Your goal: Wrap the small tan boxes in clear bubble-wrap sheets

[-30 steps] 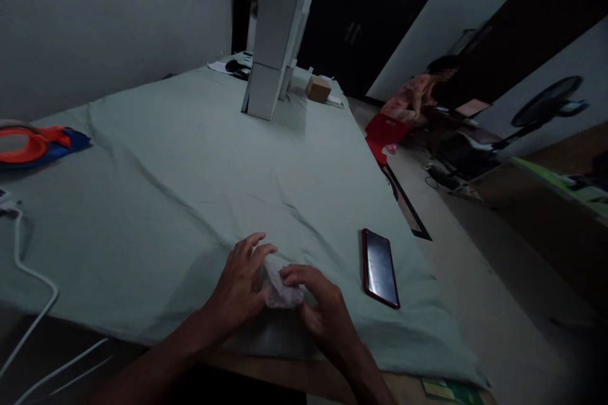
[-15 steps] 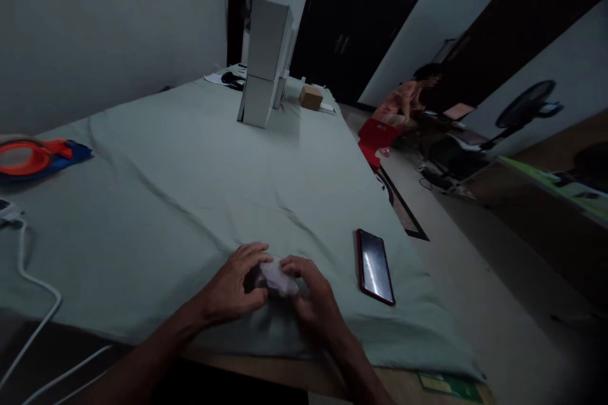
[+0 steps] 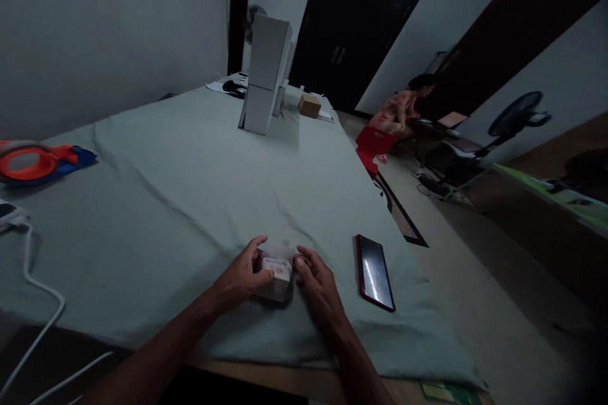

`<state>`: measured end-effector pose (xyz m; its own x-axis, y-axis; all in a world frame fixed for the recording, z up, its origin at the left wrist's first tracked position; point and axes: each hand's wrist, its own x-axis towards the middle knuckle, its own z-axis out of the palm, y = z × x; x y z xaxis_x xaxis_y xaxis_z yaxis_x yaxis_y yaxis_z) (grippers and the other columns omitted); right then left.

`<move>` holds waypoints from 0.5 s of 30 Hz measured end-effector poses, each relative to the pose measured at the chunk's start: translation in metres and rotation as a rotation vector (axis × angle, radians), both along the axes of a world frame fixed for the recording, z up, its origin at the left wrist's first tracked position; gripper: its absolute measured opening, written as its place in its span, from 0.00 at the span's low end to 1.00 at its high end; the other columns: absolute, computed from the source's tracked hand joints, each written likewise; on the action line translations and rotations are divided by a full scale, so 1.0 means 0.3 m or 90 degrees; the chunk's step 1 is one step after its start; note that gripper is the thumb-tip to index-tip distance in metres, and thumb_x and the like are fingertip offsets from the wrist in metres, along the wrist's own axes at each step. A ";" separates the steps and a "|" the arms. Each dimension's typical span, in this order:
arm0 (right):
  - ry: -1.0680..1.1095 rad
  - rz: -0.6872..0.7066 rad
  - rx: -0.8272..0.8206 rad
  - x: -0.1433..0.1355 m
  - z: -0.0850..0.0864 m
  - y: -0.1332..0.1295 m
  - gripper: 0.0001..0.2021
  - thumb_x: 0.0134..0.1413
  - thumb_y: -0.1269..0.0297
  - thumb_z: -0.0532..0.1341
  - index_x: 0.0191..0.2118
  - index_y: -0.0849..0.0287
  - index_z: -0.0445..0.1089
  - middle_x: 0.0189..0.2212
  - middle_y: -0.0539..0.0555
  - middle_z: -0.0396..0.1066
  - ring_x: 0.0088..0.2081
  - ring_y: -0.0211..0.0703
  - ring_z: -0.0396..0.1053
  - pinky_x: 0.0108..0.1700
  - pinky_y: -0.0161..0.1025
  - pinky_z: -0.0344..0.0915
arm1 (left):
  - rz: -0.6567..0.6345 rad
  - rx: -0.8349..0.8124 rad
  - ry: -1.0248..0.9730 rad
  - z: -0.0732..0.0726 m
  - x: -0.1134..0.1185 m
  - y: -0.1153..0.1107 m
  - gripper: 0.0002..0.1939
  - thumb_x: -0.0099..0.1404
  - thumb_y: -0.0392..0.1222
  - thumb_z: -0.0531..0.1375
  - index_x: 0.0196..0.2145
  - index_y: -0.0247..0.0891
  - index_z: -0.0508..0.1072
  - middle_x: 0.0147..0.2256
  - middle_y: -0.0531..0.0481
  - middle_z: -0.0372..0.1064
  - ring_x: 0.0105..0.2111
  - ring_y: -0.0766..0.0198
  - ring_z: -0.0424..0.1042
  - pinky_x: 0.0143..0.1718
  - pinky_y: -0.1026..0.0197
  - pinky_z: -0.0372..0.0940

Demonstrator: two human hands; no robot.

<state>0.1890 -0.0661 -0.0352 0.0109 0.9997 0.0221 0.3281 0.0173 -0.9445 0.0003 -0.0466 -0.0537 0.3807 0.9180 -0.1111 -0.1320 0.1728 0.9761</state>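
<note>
The small box (image 3: 282, 271) sits low in the frame, just left of the middle, with clear wrap (image 3: 279, 251) around it. The left hand (image 3: 237, 281) grips its left side, thumb over the near top; the right hand (image 3: 320, 285) is half closed at its right edge, and whether it pinches the wrap I cannot tell. To handle it well, steady the box low over the surface (image 3: 199, 183) with the left, press lightly, and work the thin wrap gently with the right fingertips, well clear of the phone (image 3: 375, 272).
</note>
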 end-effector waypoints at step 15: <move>-0.292 0.159 0.176 -0.005 -0.041 -0.006 0.21 0.49 0.53 0.65 0.48 0.57 0.69 0.65 0.62 0.49 0.65 0.59 0.49 0.62 0.55 0.50 | -0.010 -0.007 -0.033 0.012 -0.007 -0.015 0.43 0.55 0.39 0.62 0.64 0.35 0.47 0.45 0.43 0.67 0.46 0.57 0.69 0.48 0.56 0.63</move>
